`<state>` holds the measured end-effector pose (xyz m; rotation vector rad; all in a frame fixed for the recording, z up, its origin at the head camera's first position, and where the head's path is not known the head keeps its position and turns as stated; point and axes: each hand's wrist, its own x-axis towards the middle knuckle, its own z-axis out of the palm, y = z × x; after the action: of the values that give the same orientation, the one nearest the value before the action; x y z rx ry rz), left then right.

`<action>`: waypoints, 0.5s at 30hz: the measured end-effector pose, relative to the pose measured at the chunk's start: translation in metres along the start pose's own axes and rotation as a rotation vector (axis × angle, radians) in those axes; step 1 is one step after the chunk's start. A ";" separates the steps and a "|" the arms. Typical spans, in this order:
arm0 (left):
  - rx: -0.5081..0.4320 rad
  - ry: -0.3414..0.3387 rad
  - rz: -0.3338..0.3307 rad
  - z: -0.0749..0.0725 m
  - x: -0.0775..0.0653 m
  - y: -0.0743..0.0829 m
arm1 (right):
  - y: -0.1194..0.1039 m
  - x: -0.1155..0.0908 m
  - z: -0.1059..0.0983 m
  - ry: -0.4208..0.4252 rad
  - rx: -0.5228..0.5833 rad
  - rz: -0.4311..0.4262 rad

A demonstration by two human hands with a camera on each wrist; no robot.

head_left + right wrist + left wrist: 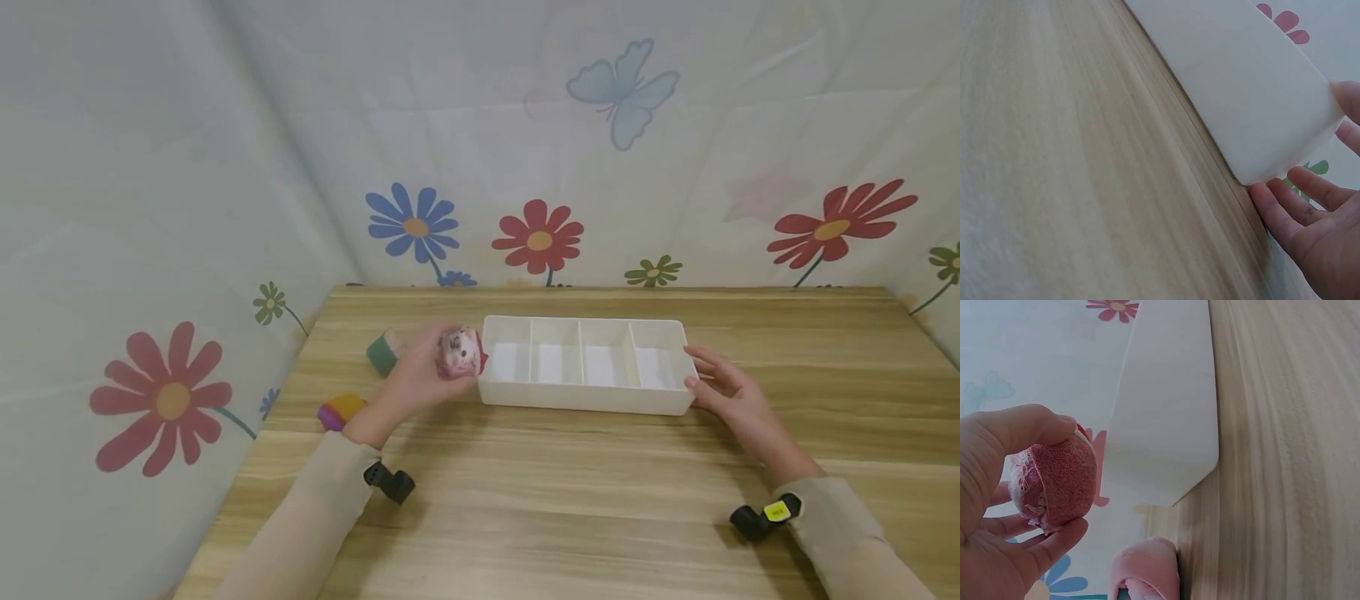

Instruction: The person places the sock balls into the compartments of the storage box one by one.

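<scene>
In the head view my left hand (420, 371) holds a balled-up red and white sock (460, 353) just beside the left end of a white four-section box (585, 397). The left wrist view shows thumb and fingertips pinching the rolled sock (1063, 481), which is clear of the table. My right hand (738, 408) grips the box's right end. In the right wrist view the thumb lies at the rim of the box (1241, 81) and the other fingers (1275, 209) touch its end wall low down. White bottoms show in the box's compartments.
Behind my left hand a green rolled sock (382, 354) lies on the wooden table (570, 500). A purple and yellow rolled one (341, 411) is near my left wrist. A pink rolled sock (1145, 565) shows in the left wrist view. A flower-printed curtain (480, 150) borders the table's back.
</scene>
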<state>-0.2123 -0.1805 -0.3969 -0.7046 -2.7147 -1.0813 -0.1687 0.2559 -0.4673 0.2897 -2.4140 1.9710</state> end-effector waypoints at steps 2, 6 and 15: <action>-0.013 0.004 0.013 0.000 0.003 0.000 | 0.000 0.000 0.000 0.000 -0.002 -0.001; 0.000 0.002 0.042 0.004 0.011 0.002 | 0.001 0.000 0.000 -0.006 0.016 -0.009; -0.004 -0.041 0.002 0.012 0.026 0.009 | 0.001 -0.001 0.000 -0.008 0.004 -0.013</action>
<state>-0.2309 -0.1569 -0.3926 -0.7378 -2.7463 -1.0847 -0.1678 0.2563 -0.4681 0.3138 -2.4070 1.9731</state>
